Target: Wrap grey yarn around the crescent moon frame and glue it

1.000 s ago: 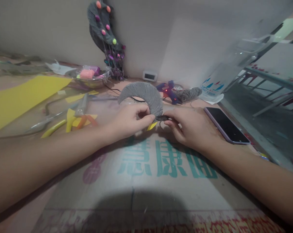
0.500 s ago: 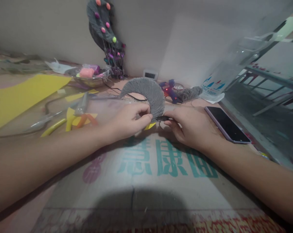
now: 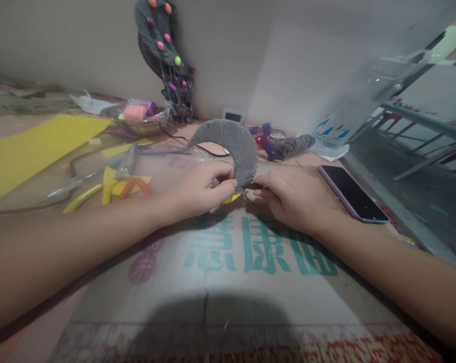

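Observation:
A crescent wrapped in grey yarn stands curved above the table in the middle of the view. My left hand is closed, thumb and fingers pinching its inner edge near the lower tip. At that tip my right hand pinches a short dark grey strand that looks like yarn; its far end is hidden by my fingers. A bit of yellow paper shows just under the crescent's tip.
Yellow paper, scissors and cut scraps lie left. Behind are a bowl of wrapped clay, a bead-decorated grey crescent and a grey yarn bundle. Right are a phone and a clear plastic container.
The crescent has shifted very slightly to the right. My right fingers and the dark strand have barely moved; both hands keep their grip.

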{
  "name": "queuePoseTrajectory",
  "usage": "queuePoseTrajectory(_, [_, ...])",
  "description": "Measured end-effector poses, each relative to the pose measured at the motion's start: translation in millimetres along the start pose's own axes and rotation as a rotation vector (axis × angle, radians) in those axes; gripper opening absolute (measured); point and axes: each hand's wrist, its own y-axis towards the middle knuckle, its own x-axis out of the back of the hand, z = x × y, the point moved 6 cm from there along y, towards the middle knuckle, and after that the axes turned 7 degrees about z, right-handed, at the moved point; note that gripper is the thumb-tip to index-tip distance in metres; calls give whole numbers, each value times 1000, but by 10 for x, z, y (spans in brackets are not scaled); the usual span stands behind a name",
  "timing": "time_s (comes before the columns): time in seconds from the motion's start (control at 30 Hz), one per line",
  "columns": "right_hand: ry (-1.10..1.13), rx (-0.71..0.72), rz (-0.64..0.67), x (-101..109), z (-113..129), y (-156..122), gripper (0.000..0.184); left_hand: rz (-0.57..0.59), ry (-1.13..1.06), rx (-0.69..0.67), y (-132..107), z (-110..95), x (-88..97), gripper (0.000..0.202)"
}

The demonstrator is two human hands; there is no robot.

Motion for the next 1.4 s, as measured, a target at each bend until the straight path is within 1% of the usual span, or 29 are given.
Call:
queuePoseTrajectory(0.2, [51,-26,64,-7,-25,15,32,-12,-14,-15,6,-8,16,21])
queuePoseTrajectory(0.37, [36,-50,71,28,-7,24,26,-16,-34,7,3,-5,16,22])
queuePoseTrajectory(0.47, [27,-40,87,14,-1,29,27,-14,-39,-1,7,-14,12,21])
queuePoseTrajectory(0.6, [39,-18,54,-11,-12,18,31,0,-50,-1,5,1,-9,21])
queuePoseTrajectory(0.7, [45,-13,27,-19,-14,7,31,11,-54,16,-3,36,-27,21])
queuePoseTrajectory(0.9, [42,-6,50,-47,-19,20,30,26,-64,28,-6,57,-42,22])
queuePoseTrajectory(1.03, [95,-20,48,-6,-51,20,27,18,-68,21,2,41,-34,22])
queuePoseTrajectory(1.13, [173,-10,-19,68,-10,-8,25,-16,-68,23,20,79,-7,22])
queuePoseTrajectory(1.23, [233,60,-14,42,147,-36,24,-111,-47,72,42,173,65,26])
queuePoseTrajectory(1.3, [289,125,-43,29,264,-49,30,-172,-50,101,52,223,114,29])
queuePoseTrajectory(1.37, [319,166,-83,45,326,-47,37,-191,-65,107,59,240,134,30])
queuePoseTrajectory(1.4, [330,164,-111,68,320,-40,36,-188,-72,107,60,240,132,29])
